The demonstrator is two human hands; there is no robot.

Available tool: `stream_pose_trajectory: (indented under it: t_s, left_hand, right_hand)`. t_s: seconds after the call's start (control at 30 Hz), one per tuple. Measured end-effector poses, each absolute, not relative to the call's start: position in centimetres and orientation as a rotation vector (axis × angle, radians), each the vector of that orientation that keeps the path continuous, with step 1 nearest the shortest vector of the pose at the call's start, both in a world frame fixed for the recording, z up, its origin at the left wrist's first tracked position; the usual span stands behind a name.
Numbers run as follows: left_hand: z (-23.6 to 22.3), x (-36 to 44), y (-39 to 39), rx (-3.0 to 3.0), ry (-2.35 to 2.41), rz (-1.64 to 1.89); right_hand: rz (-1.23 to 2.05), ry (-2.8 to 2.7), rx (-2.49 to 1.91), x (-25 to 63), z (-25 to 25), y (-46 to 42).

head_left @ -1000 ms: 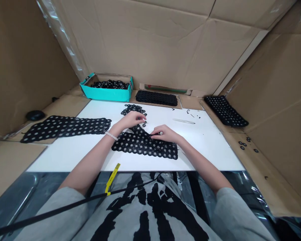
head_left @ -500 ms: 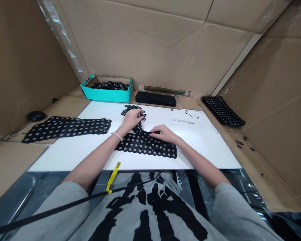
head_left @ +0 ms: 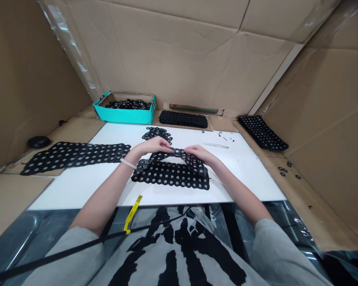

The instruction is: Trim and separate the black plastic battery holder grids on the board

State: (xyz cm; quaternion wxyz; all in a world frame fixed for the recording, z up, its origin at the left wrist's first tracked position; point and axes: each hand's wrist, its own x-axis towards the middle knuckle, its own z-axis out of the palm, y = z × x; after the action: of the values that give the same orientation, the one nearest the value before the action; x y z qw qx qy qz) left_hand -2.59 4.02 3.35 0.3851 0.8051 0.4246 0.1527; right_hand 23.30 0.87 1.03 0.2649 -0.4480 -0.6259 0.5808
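In front of me lies a black sheet full of round holes [head_left: 170, 175], like joined rings. Its upper part is lifted into a loose black strip. My left hand [head_left: 155, 146] pinches the strip's top edge at the left. Close by on the right, my right hand [head_left: 198, 154] pinches the same edge between thumb and fingers. A short stretch of the strip shows between the two hands. Beyond my left hand is a small spread of black rings [head_left: 156, 133]. A white pen-like tool [head_left: 215, 145] rests to the right, beyond my right hand.
Another holed sheet [head_left: 77, 154] lies left, near a round black object [head_left: 39, 142]. At the back stand a turquoise box [head_left: 123, 116] of rings and a black stack [head_left: 183, 119]. A further sheet [head_left: 262, 133] and several loose rings [head_left: 283, 171] are right. Cardboard walls [head_left: 167, 59] surround the white board [head_left: 250, 174].
My left hand has come back from the small spread of rings to the sheet's edge. Both hands now hold the raised strip, which is stretched out between them.
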Motion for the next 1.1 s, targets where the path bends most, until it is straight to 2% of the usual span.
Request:
stream_pose_trajectory:
  t_s: [0.13, 0.2, 0.37, 0.53, 0.9, 1.1]
  left_hand:
    - [2.6, -1.6, 3.6, 2.27, 1.37, 0.495]
    - [2.4, -0.6, 3.0, 2.342, 1.318, 0.562]
    - [1.0, 1.6, 1.8, 2.424, 1.203, 0.475]
    - [-0.5, 1.9, 2.2, 2.407, 1.17, 0.522]
    - [0.3, 2.7, 0.8, 2.439, 1.296, 0.576]
    - [-0.3, 1.7, 2.4, 2.275, 1.295, 0.619]
  right_hand:
    - [1.359, -1.966, -1.289, 23.2, 0.3, 1.1]
    - [1.331, -1.982, -1.256, 23.0, -0.3, 1.2]
    - [1.285, -1.986, -1.125, 22.5, -1.2, 1.1]
    - [1.15, -2.007, -1.306, 22.6, -1.3, 1.1]
    - [1.069, -2.052, -1.122, 22.2, -2.3, 1.5]
    - [0.815, -2.214, -1.335, 22.0, -1.8, 0.9]
